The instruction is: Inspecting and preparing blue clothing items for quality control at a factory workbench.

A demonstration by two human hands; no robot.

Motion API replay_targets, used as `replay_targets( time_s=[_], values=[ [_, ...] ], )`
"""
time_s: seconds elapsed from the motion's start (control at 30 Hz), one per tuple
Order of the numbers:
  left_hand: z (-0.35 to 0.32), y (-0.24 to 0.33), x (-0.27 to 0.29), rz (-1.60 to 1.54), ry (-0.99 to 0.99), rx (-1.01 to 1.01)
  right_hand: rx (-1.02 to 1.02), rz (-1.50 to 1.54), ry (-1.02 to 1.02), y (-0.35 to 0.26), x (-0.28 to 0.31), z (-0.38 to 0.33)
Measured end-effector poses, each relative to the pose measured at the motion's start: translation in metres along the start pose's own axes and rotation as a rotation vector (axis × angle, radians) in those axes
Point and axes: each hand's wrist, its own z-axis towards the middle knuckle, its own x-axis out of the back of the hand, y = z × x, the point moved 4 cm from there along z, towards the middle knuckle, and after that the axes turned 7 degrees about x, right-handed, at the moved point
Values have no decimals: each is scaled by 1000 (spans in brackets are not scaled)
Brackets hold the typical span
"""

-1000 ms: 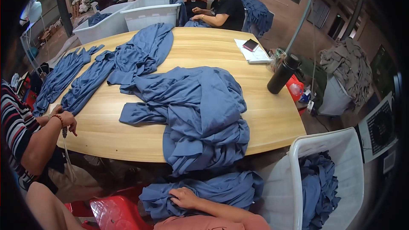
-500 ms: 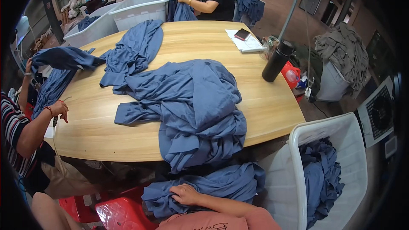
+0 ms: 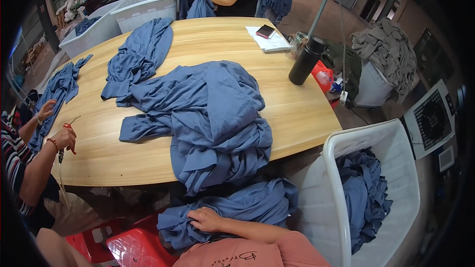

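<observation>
A bundled blue garment lies across my lap, just below the table's near edge. My right hand rests on its left part with the fingers curled into the cloth. My left hand is out of the picture. In front of me a heap of blue garments is spread over the wooden table, and part of it hangs over the near edge. A sleeve from the heap points left.
At right stands a white bin holding blue garments. A black bottle and papers are on the table's right side. At left a co-worker's hand grips a red-handled air gun beside another blue garment. Red stools stand below.
The view has shifted slightly, moving the scene left. The co-worker's raised blue garment has come down onto the table at left. My right hand stays on the garment in my lap.
</observation>
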Motion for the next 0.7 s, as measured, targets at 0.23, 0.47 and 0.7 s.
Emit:
replay_targets(
  time_s=[0.23,0.47,0.7],
  values=[
    [35,33,-21,155,159,-10,40,-2,50,-2,-2,1],
    [31,55,-46,332,237,33,41,9,48,-1,2,-1],
    [0,47,-56,561,291,129,-1,-54,33,9,16,1]
  ],
)
